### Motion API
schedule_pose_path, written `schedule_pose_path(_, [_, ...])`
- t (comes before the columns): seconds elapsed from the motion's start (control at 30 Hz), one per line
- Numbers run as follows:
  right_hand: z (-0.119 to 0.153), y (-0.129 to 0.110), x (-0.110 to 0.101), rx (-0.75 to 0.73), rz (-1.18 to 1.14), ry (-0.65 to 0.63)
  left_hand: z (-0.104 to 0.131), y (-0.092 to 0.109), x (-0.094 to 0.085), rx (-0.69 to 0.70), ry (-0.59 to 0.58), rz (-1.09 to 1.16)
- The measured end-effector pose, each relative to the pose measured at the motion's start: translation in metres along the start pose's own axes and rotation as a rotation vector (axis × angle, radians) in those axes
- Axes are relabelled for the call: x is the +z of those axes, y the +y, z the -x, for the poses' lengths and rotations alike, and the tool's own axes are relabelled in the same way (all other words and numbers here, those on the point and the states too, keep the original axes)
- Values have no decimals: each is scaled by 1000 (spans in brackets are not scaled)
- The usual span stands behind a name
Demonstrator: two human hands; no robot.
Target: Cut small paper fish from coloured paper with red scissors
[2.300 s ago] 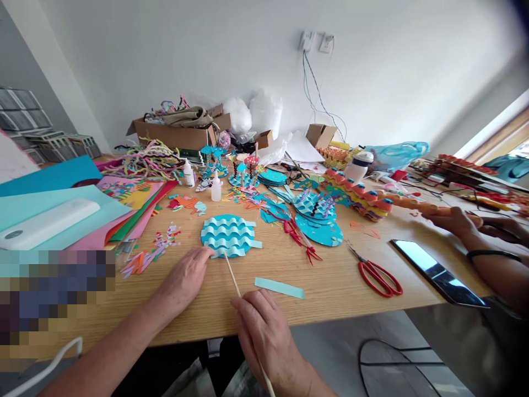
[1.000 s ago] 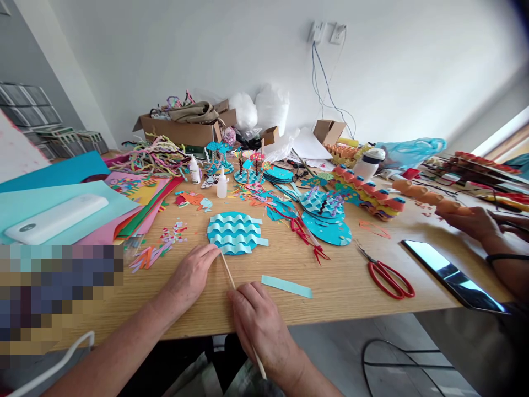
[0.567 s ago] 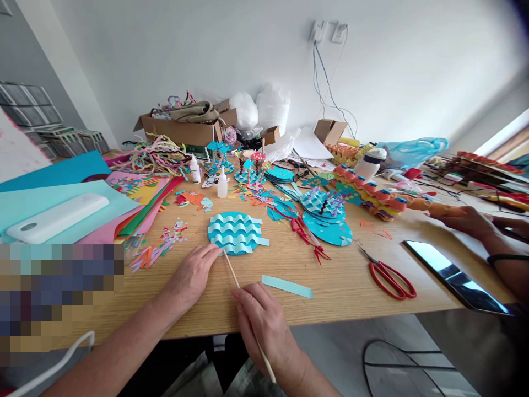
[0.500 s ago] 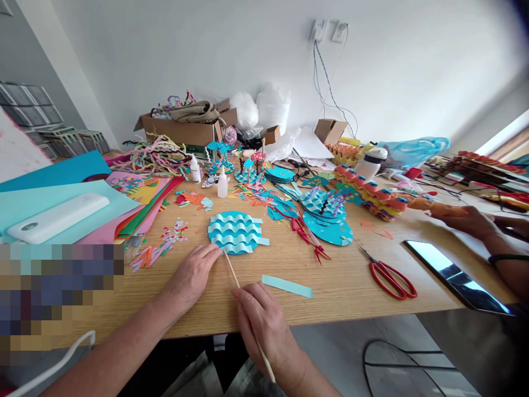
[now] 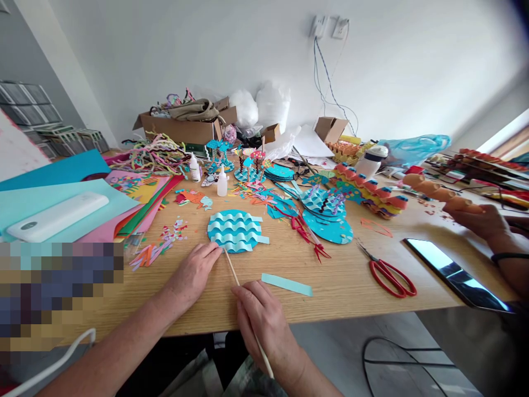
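A round blue paper disc (image 5: pixel 243 213) lies on the table with rows of wavy light-blue paper strips (image 5: pixel 233 238) across it. Two strip ends stick out past its right edge. My left hand (image 5: pixel 196 271) has its fingers pressed together at the disc's lower-left edge, pinching it there; the thumb is mostly hidden. In my right hand (image 5: pixel 264 320) is a thin wooden stick (image 5: pixel 231 268), gripped like a pen. Its tip touches the lower edge of the disc beside my left fingertips. A loose light-blue paper strip (image 5: pixel 287 284) lies flat to the right, just beyond my right hand.
Red-handled scissors (image 5: pixel 390 278) and a phone (image 5: pixel 454 275) lie at the right. Another person's hand (image 5: pixel 485 223) holds an orange egg-carton strip (image 5: pixel 438 193). Glue bottles (image 5: pixel 222 183), paper scraps (image 5: pixel 256 193) and finished blue pieces (image 5: pixel 328 226) stand behind. Coloured paper (image 5: pixel 61 204) is at left.
My hands, the stick and the disc stay almost where they were. At the right, the other person's hand has shifted and the egg-carton strip is now tilted, with its far end raised.
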State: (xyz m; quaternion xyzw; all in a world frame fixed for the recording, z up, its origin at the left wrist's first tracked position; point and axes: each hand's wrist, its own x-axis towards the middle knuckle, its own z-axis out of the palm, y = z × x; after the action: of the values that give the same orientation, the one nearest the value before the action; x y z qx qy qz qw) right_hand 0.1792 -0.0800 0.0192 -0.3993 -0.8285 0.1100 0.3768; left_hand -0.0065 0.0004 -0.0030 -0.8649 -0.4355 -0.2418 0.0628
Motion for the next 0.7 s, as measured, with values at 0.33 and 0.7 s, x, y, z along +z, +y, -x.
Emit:
schedule_pose_path(0.33, [-2,0,2,-33,25,-5,-1,2,-1,-43,-27,70])
schedule_pose_path(0.7, [6,-1,-7,-36,-4,79,0,3,1,-68,3,45])
